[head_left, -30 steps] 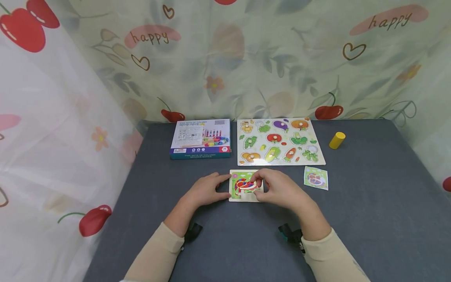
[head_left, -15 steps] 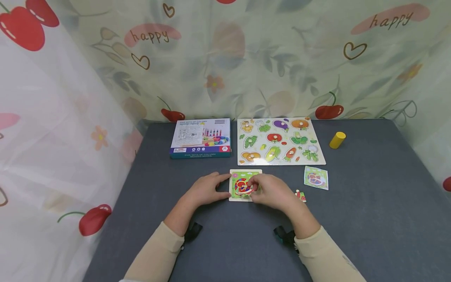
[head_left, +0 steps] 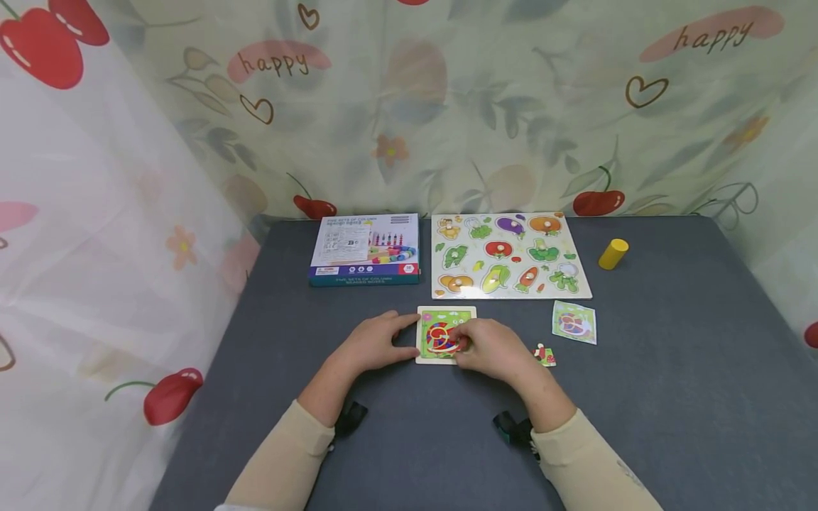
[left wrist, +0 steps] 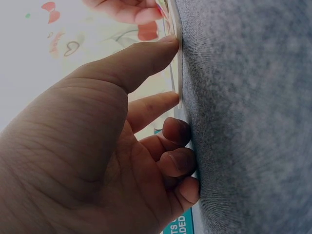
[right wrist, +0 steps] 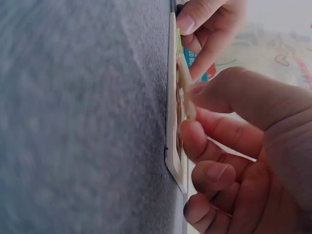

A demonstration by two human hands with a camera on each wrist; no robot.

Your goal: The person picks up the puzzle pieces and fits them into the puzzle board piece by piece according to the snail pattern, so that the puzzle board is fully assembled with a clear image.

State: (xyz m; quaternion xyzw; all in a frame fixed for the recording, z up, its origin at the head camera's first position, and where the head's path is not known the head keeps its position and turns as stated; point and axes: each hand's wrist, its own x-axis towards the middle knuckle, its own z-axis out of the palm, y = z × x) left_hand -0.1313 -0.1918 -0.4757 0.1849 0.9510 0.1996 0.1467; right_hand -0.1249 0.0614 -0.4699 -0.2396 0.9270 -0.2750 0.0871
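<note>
A small square wooden puzzle board [head_left: 429, 313] with a green picture and red-and-blue snail-like spiral lies on the table. My left hand [head_left: 380, 344] rests thumb and index fingertips on its left edge, while the other fingers curl under in the left wrist view. My right hand [head_left: 491, 348] is over the board's right half, covering part of the picture. In the right wrist view its thumb and index finger pinch a thin puzzle piece [right wrist: 184, 78], tilted against the board's face. Just right of that hand lie small loose puzzle pieces [head_left: 545, 355], partly hidden by the wrist.
Behind stand a boxed toy set [head_left: 364, 250] and a vegetable peg board [head_left: 511, 255]. At right are a picture card [head_left: 574, 323] and an upright yellow cylinder [head_left: 613, 254]. A patterned cloth [head_left: 447, 106] hangs along the table's back and sides.
My right hand has moved left and slightly down over the puzzle board, bringing the piece lower onto the picture. The loose pieces have come into sight beside it. My left hand stays put.
</note>
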